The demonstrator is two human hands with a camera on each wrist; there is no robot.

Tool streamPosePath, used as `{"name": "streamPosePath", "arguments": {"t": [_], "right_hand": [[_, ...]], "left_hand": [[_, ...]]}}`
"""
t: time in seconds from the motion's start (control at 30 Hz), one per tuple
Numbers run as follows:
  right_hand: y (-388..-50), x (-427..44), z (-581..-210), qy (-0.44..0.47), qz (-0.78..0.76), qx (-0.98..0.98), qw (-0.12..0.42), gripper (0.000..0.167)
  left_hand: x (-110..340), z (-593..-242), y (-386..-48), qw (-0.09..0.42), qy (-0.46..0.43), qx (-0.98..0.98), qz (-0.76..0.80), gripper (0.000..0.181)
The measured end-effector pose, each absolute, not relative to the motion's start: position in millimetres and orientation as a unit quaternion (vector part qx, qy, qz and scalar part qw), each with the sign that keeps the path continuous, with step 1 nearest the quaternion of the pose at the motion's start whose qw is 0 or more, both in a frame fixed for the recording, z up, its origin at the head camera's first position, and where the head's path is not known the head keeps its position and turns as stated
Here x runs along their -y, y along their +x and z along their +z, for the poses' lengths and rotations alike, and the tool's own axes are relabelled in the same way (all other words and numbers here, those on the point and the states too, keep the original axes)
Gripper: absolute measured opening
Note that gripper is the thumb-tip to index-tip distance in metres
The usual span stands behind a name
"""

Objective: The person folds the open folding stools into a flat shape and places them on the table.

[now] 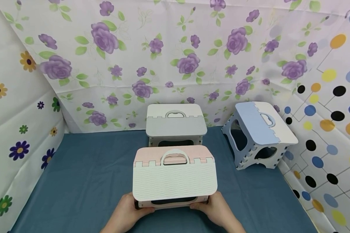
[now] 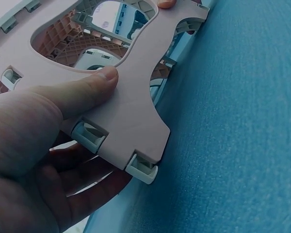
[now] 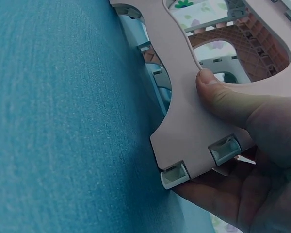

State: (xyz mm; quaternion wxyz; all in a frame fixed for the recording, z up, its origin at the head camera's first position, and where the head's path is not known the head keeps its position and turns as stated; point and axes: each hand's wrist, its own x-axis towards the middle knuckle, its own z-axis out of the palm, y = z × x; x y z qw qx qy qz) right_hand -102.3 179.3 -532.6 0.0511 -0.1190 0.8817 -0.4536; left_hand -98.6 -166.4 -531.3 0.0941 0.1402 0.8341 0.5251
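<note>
A pink and white folding step stool (image 1: pixel 175 181), unfolded with its carry handle on top, is at the front middle of the blue cloth. My left hand (image 1: pixel 126 212) grips its near left leg, thumb on the pink side panel and fingers behind. On the near right leg, my right hand (image 1: pixel 214 210) holds in the same way. Both wrist views show the pink panel (image 2: pixel 131 107) with its large cutout and the thumbs pressed beside it. In the right wrist view the panel's foot (image 3: pixel 169 150) is close to the cloth; whether it touches I cannot tell.
Right behind it stands a grey and white folding stool (image 1: pixel 176 126), partly hidden. A blue and white folding stool (image 1: pixel 259 132) stands angled at the back right. Blue cloth (image 1: pixel 96 168) covers the table, with a flowered curtain (image 1: pixel 169 64) behind and patterned sheets at both sides.
</note>
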Motion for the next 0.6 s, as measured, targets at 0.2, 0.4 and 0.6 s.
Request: {"name": "streamPosePath", "arguments": {"t": [0.2,0.4,0.6], "right_hand": [[-102.4,-178.2,-532.2,-0.118,-0.463,-0.877,0.049,0.072],[-102.6,-176.6,-530.1,-0.118,-0.474,-0.871,0.048,0.07],[-102.9,-175.5,-529.0,-0.116,-0.472,-0.872,0.05,0.069]], "left_hand": [[166.6,-532.0,-99.0,0.095,0.142,-0.829,0.533,0.054],[167.4,-532.6,-99.1,0.093,0.143,-0.83,0.532,0.052],[167.1,-532.8,-98.6,0.092,0.141,-0.834,0.526,0.053]]}}
